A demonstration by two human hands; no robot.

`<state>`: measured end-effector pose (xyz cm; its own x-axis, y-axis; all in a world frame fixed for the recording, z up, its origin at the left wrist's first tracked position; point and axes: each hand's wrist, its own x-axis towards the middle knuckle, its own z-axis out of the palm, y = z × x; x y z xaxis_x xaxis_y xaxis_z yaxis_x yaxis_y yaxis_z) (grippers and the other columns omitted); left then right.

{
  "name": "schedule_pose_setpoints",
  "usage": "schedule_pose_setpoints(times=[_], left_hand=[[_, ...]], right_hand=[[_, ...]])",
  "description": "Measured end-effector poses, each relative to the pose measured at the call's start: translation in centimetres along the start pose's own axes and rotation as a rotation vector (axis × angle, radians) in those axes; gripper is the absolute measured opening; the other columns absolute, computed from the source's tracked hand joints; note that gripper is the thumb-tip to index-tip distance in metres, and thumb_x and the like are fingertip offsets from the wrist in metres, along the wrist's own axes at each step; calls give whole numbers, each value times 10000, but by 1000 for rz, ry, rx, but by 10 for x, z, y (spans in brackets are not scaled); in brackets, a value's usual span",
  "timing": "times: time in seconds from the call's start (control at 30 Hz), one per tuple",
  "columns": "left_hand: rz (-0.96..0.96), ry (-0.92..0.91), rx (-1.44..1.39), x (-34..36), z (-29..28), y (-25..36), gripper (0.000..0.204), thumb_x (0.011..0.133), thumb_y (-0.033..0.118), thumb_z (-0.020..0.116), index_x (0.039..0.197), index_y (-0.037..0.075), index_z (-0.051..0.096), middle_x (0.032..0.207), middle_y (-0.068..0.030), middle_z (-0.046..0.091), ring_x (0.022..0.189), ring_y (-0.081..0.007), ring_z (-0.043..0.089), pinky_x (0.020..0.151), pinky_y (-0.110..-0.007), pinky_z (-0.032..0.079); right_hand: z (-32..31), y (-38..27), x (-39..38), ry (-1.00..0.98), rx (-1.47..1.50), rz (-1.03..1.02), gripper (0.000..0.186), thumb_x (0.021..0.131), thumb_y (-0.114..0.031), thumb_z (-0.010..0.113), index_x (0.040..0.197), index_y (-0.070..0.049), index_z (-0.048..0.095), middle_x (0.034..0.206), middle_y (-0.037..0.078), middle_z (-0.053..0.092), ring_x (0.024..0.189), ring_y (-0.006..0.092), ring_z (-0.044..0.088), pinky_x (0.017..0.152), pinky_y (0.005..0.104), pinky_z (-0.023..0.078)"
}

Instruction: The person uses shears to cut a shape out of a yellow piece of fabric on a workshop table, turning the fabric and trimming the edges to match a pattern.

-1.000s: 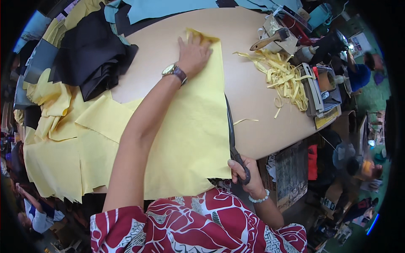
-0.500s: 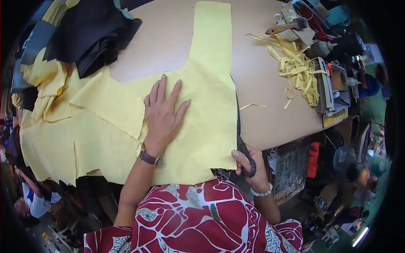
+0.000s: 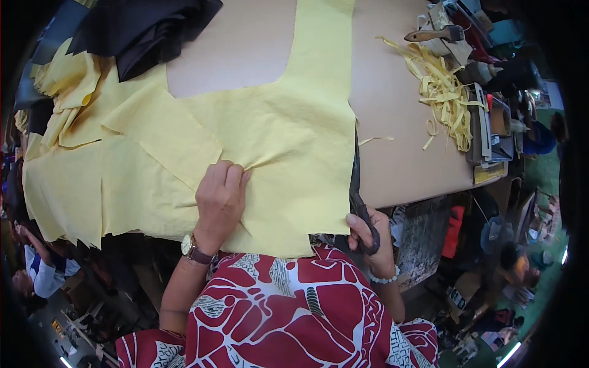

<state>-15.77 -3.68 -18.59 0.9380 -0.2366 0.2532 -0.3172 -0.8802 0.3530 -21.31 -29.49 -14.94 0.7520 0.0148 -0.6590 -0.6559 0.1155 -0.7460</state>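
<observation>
A large piece of yellow fabric [image 3: 288, 190] spreads over the table, hanging past its near edge toward my body. My left hand [image 3: 222, 193] is closed on a pinch of this fabric, and creases fan out from the fingers. At the fabric's right edge, my right hand [image 3: 375, 238] is wrapped round the dark handles of a pair of scissors [image 3: 357, 187]. The blades lie along that edge, partly hidden under the cloth. A loose yellow flap lies folded over the fabric, left of my left hand.
Black fabric [image 3: 141, 37] lies bunched at the far left, beside crumpled yellow cloth [image 3: 67, 86]. On the right of the tabletop [image 3: 392, 165] sit a heap of yellow fabric strips [image 3: 445, 92], a wooden-handled brush [image 3: 435, 34] and boxes of tools [image 3: 491, 135]. A person [image 3: 46, 264] is at the lower left.
My left hand has gone from lying flat with fingers spread to gripping the fabric, and has moved toward me. The cloth has creased there. My right hand stays on the scissors.
</observation>
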Motion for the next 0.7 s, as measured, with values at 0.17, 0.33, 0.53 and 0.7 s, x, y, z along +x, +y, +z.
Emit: schedule_pose_setpoints(times=[0.17, 0.33, 0.53, 0.7], left_hand=[[-107, -197, 10, -10, -10, 0, 143, 817, 109, 584, 751, 41, 477, 710, -116, 512, 597, -300, 543, 521, -385, 436], [-48, -600, 29, -8, -59, 4, 193, 782, 172, 627, 729, 53, 484, 656, -107, 520, 551, -311, 546, 509, -399, 438], [394, -220, -113, 85, -26, 32, 415, 737, 256, 675, 1045, 14, 539, 1087, -156, 532, 1062, -307, 495, 877, -396, 410], [425, -38, -251, 87, 44, 28, 317, 733, 172, 671, 964, 1, 537, 1092, -133, 553, 1084, -300, 502, 895, -388, 417]], right_hand=[[0, -8, 8, -36, 4, -51, 227, 813, -202, 653, 748, -5, 559, 551, -14, 508, 433, 38, 459, 414, 173, 355], [-4, -1, -3, -80, -99, 109, 214, 798, -157, 672, 704, -27, 530, 535, -29, 500, 420, 29, 448, 404, 162, 345], [-3, 5, -16, -38, -18, 139, 210, 792, -134, 676, 699, -40, 513, 532, -33, 489, 430, 23, 439, 408, 158, 325], [-2, 10, -16, -32, -11, 106, 192, 790, -125, 675, 720, -37, 520, 546, -24, 496, 441, 25, 436, 411, 162, 319]])
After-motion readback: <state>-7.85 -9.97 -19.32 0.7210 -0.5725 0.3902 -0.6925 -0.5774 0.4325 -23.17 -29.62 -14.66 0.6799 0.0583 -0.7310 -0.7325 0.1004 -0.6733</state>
